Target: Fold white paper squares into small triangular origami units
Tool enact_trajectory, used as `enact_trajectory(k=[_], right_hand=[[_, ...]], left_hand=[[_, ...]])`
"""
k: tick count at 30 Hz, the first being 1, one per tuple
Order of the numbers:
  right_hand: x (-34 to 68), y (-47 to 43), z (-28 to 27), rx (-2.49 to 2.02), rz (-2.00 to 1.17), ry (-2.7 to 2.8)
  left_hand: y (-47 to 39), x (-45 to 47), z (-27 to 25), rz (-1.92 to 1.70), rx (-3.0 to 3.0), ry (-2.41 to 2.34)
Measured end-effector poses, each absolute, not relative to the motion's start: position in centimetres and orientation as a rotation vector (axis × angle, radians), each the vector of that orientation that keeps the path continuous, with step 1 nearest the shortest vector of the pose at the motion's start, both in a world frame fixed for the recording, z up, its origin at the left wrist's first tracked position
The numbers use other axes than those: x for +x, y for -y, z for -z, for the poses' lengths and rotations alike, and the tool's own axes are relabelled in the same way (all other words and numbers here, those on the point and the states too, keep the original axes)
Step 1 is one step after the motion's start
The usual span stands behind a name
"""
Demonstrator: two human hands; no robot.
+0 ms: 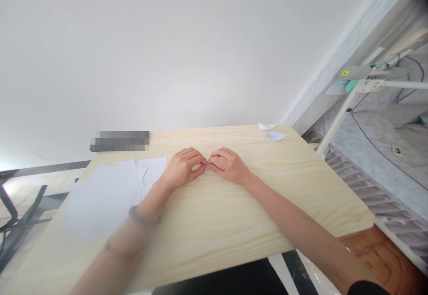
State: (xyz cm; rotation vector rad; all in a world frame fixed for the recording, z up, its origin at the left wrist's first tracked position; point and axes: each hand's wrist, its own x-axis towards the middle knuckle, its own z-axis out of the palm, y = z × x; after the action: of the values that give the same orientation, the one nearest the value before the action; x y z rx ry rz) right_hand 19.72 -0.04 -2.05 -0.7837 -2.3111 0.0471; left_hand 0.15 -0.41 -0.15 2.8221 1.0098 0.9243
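My left hand [186, 166] and my right hand [230, 165] meet over the middle of the wooden table. Thumb and fingers are pinched together on both, and the fingertips nearly touch each other. Whatever lies between them is too small and too covered to name; only a thin dark reddish line shows at the tips. Beside my left forearm lie overlapping white paper sheets [103, 192], some with uneven edges. A dark band circles my left wrist.
Two small folded white papers [275, 136] are at the table's [214, 237] back right. A blurred-out dark item [120, 141] sits at the back left edge. Behind is a white wall [187, 54]. A white metal frame [341, 116] stands to the right by a bed.
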Motion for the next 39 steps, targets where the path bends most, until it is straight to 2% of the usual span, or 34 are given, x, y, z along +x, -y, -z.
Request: enact_trajectory(k=[39], right_hand=[[20.8, -0.3, 1.5, -0.858, -0.030, 2.285]], left_hand=[[0.2, -0.4, 0.0, -0.959, 2.812, -1.142]])
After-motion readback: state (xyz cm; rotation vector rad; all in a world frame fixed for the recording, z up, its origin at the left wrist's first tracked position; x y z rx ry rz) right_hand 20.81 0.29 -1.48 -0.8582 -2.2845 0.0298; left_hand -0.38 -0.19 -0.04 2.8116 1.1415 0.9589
